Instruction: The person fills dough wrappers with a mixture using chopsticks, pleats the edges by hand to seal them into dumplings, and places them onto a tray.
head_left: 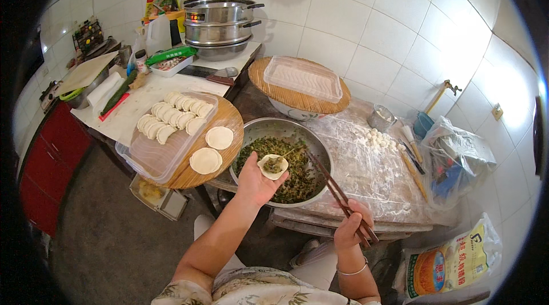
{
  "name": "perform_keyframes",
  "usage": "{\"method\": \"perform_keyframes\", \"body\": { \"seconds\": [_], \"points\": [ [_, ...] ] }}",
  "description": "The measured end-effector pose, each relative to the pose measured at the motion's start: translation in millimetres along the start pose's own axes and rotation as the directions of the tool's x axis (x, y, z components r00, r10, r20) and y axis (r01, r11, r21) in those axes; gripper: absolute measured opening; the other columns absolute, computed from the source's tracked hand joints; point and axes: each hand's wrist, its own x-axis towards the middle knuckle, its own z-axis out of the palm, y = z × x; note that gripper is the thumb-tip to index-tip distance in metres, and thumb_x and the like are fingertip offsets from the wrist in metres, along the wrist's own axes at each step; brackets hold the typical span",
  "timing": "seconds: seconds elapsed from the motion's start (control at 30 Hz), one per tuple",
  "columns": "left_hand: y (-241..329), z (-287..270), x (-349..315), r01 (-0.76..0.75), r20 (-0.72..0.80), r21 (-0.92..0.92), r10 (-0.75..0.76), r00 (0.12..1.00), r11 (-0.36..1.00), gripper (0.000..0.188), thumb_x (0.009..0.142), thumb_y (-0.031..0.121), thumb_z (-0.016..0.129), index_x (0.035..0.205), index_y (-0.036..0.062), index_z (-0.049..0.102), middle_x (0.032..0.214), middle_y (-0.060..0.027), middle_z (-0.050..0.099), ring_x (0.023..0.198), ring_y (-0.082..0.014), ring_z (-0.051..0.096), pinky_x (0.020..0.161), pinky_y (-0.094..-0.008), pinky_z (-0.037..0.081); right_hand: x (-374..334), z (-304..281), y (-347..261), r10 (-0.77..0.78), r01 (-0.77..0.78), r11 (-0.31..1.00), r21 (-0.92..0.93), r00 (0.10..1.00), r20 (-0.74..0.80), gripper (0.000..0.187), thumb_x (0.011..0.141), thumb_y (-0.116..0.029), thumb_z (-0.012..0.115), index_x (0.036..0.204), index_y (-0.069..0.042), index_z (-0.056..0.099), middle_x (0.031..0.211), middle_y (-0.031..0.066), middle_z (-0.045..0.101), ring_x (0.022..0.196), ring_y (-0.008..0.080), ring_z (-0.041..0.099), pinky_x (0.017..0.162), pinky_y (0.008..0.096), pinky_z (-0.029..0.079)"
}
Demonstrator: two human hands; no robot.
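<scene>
My left hand (257, 182) lies palm up over the rim of a steel bowl (269, 129), holding a round dumpling wrapper (273, 166) with a dab of green filling on it. The bowl is full of chopped green filling (297, 176). My right hand (350, 226) grips a pair of dark chopsticks (337, 190), their tips pointing toward the bowl. Left of the bowl, two bare wrappers (211, 149) lie on a round wooden board (229, 119). A clear plastic tray (163, 153) on that board holds several folded dumplings (171, 116).
A floured plastic sheet (372, 173) with small dough pieces (377, 139) covers the table on the right. Behind it are a second tray on a round board (300, 79), a stacked steel steamer (220, 25), a knife (209, 74), a flour bag (452, 259) and plastic bags (457, 156).
</scene>
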Motion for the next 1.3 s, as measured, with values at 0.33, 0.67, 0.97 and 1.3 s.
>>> {"method": "perform_keyframes", "body": {
  "seconds": [0.33, 0.67, 0.97, 1.3],
  "points": [
    [11, 3, -10, -0.105, -0.045, 0.047, 0.107, 0.993, 0.993, 0.05, 0.099, 0.042, 0.028, 0.13, 0.0032, 0.038, 0.13, -0.0103, 0.047, 0.123, -0.0253, 0.043, 0.108, -0.0475, 0.022, -16, -4, 38, 0.438, -0.436, 0.897, -0.072, 0.899, 0.008, 0.028, 0.096, -0.02, 0.047, 0.093, 0.005, 0.059, 0.077, 0.014, 0.064, 0.063, 0.018, 0.063, 0.059, 0.0303, 0.053],
    [12, -1, -14, -0.018, 0.017, 0.073, 0.017, 1.0, 0.997, 0.056, 0.096, 0.051, 0.029, 0.125, 0.0052, 0.045, 0.123, -0.0132, 0.053, 0.115, -0.0284, 0.048, 0.101, -0.0492, 0.03, 10, 0, 13, 0.514, -0.501, 0.837, 0.219, 0.858, -0.003, 0.026, 0.097, -0.02, 0.044, 0.094, 0.004, 0.056, 0.073, 0.0152, 0.061, 0.058, 0.0218, 0.061, 0.055, 0.0315, 0.054],
    [11, -10, -17, 0.029, 0.064, 0.082, -0.034, 0.997, 0.996, 0.049, 0.097, 0.047, 0.03, 0.124, 0.0088, 0.045, 0.123, -0.0119, 0.052, 0.111, -0.0309, 0.051, 0.095, -0.0505, 0.034, 6, 4, 13, 0.48, -0.471, 0.863, 0.185, 0.877, -0.002, 0.028, 0.097, -0.019, 0.042, 0.093, 0.005, 0.055, 0.074, 0.0165, 0.062, 0.058, 0.0224, 0.062, 0.055, 0.0322, 0.055],
    [16, -16, -16, 0.014, 0.106, 0.084, -0.023, 0.994, 0.996, 0.051, 0.098, 0.047, 0.028, 0.123, 0.0065, 0.045, 0.119, -0.0133, 0.055, 0.108, -0.0322, 0.054, 0.092, -0.0494, 0.037, 12, 12, 5, 0.507, -0.472, 0.819, 0.325, 0.861, -0.028, 0.028, 0.097, -0.02, 0.045, 0.093, 0.005, 0.056, 0.076, 0.0155, 0.063, 0.059, 0.0225, 0.063, 0.056, 0.0323, 0.055]
  ]
}}
